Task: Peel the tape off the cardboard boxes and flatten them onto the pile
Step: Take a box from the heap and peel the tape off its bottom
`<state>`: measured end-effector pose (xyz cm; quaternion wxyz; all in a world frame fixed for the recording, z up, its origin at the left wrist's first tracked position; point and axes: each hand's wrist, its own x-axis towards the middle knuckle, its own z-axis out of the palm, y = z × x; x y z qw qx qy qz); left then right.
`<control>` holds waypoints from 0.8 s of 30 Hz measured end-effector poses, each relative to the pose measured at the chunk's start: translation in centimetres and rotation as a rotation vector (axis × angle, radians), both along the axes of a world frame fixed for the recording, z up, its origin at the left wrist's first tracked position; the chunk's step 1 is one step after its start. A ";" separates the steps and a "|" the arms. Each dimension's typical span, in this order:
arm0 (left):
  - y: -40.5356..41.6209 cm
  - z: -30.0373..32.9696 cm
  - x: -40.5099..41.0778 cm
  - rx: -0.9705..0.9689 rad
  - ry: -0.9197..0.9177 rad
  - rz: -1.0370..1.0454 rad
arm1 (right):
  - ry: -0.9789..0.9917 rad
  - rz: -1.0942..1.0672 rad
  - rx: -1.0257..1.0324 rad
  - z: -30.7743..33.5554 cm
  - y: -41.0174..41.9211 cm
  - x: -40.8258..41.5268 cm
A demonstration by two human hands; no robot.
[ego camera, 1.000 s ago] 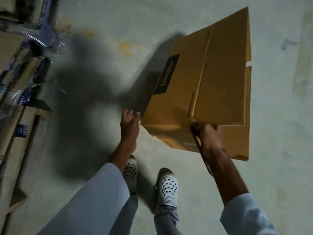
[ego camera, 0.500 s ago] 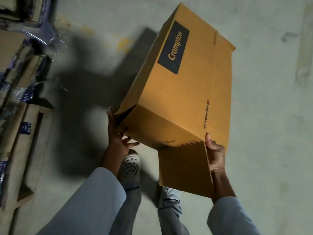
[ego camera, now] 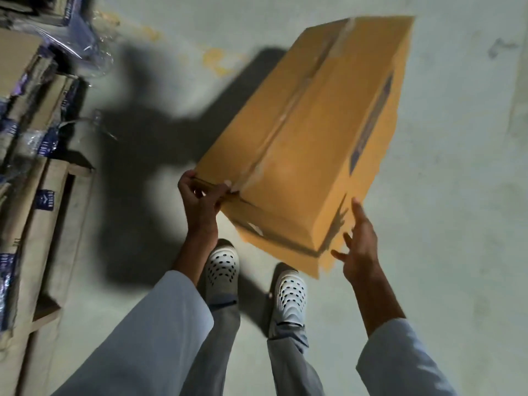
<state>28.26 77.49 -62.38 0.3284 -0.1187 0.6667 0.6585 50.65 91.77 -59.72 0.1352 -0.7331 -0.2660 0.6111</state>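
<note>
The long tan cardboard box (ego camera: 308, 132) is up in the air over the grey concrete floor (ego camera: 457, 195), its long axis running away from the person, taped seam (ego camera: 288, 115) on top! The left hand (ego camera: 200, 201) is nearer that seam, fingers (ego camera: 225, 185) curled round the box's near left corner beside the tape's end. The right hand (ego camera: 358, 247) is spread wide, holding nothing, its straight fingertips at the near right edge, though contact is unclear.

- A storeroom or warehouse-like back room is suggested, though the exact kind cannot be told.
- A bare, stained concrete floor (ego camera: 457, 195) is seen throughout.
- Flattened cartons (ego camera: 37, 224) are stacked at nine o'clock.
- Crumpled clear plastic wrap (ego camera: 83, 44) is seen at ten o'clock.
</note>
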 end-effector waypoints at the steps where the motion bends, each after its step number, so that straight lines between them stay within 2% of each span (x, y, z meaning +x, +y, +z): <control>1: 0.1 0.2 0.6 -0.015 0.085 -0.050 | 0.103 0.047 -0.015 0.7 0.0 -1.1; 4: 1.7 1.4 1.9 -0.016 0.285 -0.139 | 0.281 0.144 0.007 0.5 -0.4 -1.5; 8: 2.9 1.5 1.2 -0.034 0.373 -0.193 | 0.408 0.176 0.091 -2.0 -0.3 -0.9; 11: 2.1 -0.9 0.7 -0.110 0.365 -0.245 | 0.272 0.253 0.210 -3.8 0.6 -1.6; 15: 0.3 -5.5 1.5 -0.272 0.378 -0.427 | 0.175 0.361 0.357 -7.5 1.1 -1.3; 17: -0.3 -7.4 1.9 -0.275 0.427 -0.416 | 0.147 0.407 0.406 -8.6 0.7 -1.1; 18: -0.4 -7.9 2.1 -0.272 0.467 -0.409 | 0.086 0.432 0.463 -9.0 0.4 -1.0; 21: -0.6 -8.1 3.2 -0.321 0.636 -0.493 | -0.379 0.626 0.788 -9.2 -0.6 -1.1; 22: -0.7 -7.9 3.6 -0.335 0.721 -0.547 | -0.442 0.712 0.889 -8.9 -1.0 -1.4; 24: -0.8 -7.3 4.0 -0.371 0.883 -0.711 | -0.374 0.929 1.066 -8.3 -2.0 -2.3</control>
